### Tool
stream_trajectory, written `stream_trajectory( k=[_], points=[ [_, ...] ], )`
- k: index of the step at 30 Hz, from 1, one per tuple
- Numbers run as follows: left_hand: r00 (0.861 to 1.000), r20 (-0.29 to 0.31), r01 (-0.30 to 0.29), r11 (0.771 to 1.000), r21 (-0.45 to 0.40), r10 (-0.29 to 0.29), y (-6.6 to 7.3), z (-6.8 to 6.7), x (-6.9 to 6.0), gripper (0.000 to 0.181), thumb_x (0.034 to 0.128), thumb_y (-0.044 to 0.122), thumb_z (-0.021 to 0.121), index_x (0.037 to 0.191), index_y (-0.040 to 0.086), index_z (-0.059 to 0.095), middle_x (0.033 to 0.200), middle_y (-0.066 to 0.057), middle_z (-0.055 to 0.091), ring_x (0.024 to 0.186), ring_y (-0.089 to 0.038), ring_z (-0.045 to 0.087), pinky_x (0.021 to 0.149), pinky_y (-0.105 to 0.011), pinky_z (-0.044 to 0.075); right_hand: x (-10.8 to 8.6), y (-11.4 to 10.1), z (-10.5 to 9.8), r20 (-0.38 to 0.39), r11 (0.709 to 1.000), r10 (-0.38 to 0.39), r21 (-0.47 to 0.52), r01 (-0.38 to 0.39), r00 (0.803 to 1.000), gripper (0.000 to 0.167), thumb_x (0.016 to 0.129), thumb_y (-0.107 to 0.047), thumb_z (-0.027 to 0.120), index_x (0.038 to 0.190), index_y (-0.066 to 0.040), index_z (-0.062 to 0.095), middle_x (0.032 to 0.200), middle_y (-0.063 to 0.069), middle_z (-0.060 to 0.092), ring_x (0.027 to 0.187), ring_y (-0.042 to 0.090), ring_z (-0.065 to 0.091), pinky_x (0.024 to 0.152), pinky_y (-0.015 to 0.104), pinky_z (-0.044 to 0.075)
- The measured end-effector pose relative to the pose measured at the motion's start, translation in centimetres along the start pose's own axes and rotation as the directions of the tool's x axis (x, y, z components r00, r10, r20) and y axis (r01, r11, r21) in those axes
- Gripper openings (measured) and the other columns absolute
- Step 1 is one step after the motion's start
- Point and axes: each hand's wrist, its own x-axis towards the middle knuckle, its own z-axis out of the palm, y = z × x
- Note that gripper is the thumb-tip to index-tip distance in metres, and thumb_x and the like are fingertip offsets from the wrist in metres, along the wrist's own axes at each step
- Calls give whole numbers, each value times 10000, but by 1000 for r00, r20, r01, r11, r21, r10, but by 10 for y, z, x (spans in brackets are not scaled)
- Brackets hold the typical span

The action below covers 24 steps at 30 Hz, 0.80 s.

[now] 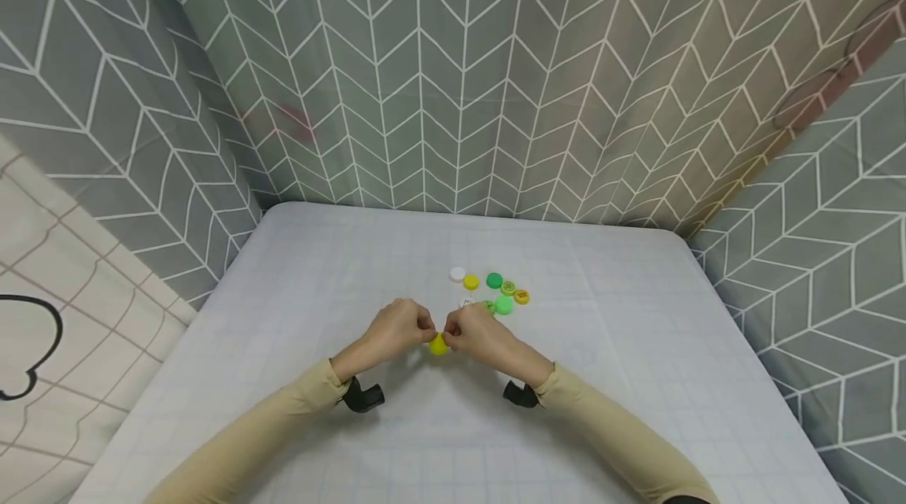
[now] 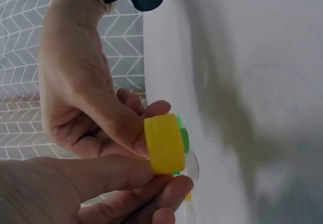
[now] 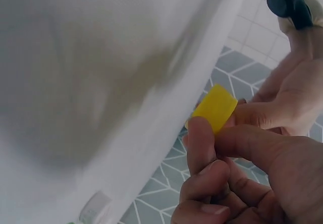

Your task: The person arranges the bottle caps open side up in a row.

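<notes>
A yellow bottle cap (image 1: 438, 344) is held between my two hands, raised off the white table. My left hand (image 1: 398, 329) pinches one side of it between thumb and fingers. From the other side, the thumb and fingertips of my right hand (image 1: 484, 335) pinch its edge. Seen close in the left wrist view, the cap (image 2: 165, 144) has its side wall facing the camera. The right wrist view shows the same yellow cap (image 3: 216, 107) tilted between the fingertips. Whatever is inside the cap cannot be seen.
Beyond the hands lie several loose caps: white (image 1: 458, 274), yellow (image 1: 470, 281), dark green (image 1: 494, 281), lime green (image 1: 508, 288), orange-yellow (image 1: 521, 296) and bright green (image 1: 503, 305). My right hand partly covers the nearest ones. Patterned grey curtains (image 1: 460, 95) surround the table (image 1: 340, 252).
</notes>
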Motion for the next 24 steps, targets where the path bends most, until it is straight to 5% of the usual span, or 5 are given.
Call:
stream_trajectory(
  k=[13, 24],
  points=[
    [993, 111, 43, 998, 35, -47, -6, 5, 5, 88, 788, 99, 767, 711, 117, 727, 698, 29, 691, 616, -99, 554, 560, -242, 437, 2, 1, 16, 22, 999, 16, -50, -15, 1000, 99, 815, -23, 649, 750, -50, 718, 656, 9, 667, 511, 1, 480, 500, 144, 412],
    [991, 127, 27, 998, 51, -34, -12, 9, 6, 84, 793, 86, 761, 719, 111, 729, 697, 29, 689, 608, -100, 551, 548, -244, 438, 3, 5, 23, 18, 997, 1, -77, 0, 1000, 102, 825, -39, 655, 749, -49, 722, 638, -1, 651, 494, -10, 436, 474, 134, 379]
  ],
)
